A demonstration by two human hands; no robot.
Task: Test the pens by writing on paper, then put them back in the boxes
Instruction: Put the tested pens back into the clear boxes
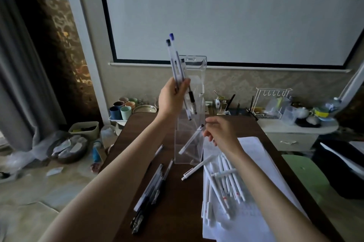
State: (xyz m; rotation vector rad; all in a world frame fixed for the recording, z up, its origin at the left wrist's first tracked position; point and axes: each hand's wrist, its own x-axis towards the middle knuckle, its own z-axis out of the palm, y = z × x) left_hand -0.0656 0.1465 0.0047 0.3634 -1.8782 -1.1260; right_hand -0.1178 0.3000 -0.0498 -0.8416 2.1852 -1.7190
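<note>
My left hand (171,97) grips a small bunch of clear pens (175,62), raised in front of the tall clear box (194,112) on the brown table (183,192). Their capped ends point up; the lower ends show against the box. One white pen (190,139) leans inside the box's lower part. My right hand (220,131) hovers just right of the box with loosely curled fingers, holding nothing. Several white pens (222,182) lie on the paper (256,163) at the right. Several clear and dark pens (152,188) lie on the table's left side.
A white pen (195,168) lies loose by the box's base. Cups in a tray (122,111) and a plate stand beyond the table's far left. A white shelf with a wire rack (269,104) and bottles is at the back right. A green seat (303,174) is right of the table.
</note>
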